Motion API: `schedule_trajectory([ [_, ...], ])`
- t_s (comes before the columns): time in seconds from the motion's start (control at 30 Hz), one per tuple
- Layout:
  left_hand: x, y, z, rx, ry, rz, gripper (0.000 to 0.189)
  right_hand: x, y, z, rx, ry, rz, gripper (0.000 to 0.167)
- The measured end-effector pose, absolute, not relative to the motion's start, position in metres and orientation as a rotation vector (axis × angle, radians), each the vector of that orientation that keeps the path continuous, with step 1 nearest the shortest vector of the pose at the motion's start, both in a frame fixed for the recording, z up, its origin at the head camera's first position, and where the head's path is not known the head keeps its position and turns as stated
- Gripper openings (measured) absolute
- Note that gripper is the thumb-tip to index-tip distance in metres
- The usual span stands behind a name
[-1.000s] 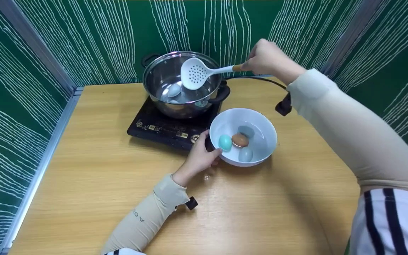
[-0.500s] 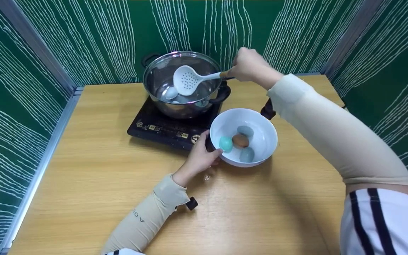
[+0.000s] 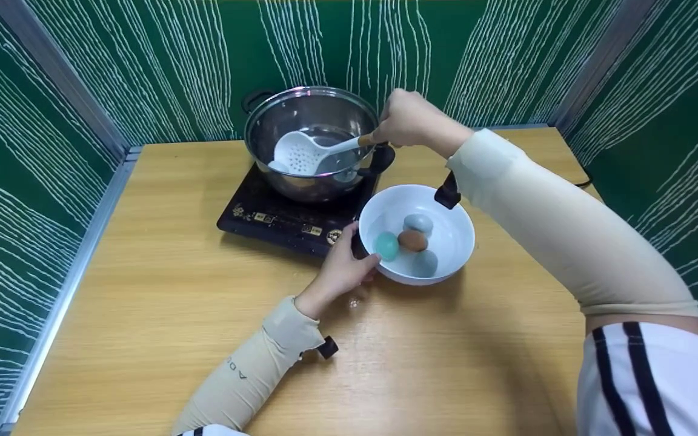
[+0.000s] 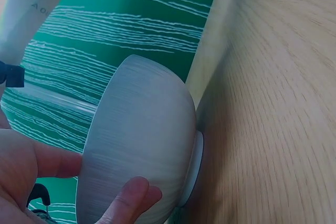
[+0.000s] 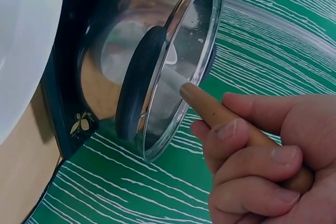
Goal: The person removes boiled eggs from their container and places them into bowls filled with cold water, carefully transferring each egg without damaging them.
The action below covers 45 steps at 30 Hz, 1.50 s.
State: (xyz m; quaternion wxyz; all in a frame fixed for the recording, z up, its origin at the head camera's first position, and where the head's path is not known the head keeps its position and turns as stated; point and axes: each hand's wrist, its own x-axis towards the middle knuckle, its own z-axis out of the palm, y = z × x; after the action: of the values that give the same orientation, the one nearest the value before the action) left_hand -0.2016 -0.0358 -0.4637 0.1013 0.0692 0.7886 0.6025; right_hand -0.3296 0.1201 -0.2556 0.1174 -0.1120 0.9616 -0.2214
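My right hand [image 3: 412, 121] grips the wooden handle [image 5: 210, 106] of a white slotted ladle [image 3: 302, 154]. The ladle's perforated head is down inside a steel pot [image 3: 300, 191]; a pale egg [image 3: 277, 165] shows partly at its left edge. To the right of the pot stands a white bowl [image 3: 458, 248]. A turquoise egg [image 3: 386, 246], a brown egg [image 3: 412, 240] and two pale blue-grey eggs [image 3: 418, 223] lie in it. At the bowl's left side my left hand [image 3: 340, 266] holds it, thumb at the rim and fingers against the outer wall [image 4: 142, 114].
The pot sits on a black induction cooker [image 3: 282, 224], its dark side handle [image 3: 379, 160] facing the bowl. All of this stands on a wooden table [image 3: 203, 315]. Green panels [image 3: 446, 48] with white streaks enclose the back and sides. Water drops lie near the left hand.
My right hand has moved left and down, taking the ladle's head deeper into the pot and over toward the egg there. My left hand stays on the bowl.
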Motion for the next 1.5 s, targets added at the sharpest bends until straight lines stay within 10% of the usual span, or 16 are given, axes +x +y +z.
schedule_trajectory([
  [1.5,-0.201,-0.035,-0.464,0.166,2.270,1.810,0.080,-0.340,0.187,-0.264,0.031,2.370,-1.154,0.029],
])
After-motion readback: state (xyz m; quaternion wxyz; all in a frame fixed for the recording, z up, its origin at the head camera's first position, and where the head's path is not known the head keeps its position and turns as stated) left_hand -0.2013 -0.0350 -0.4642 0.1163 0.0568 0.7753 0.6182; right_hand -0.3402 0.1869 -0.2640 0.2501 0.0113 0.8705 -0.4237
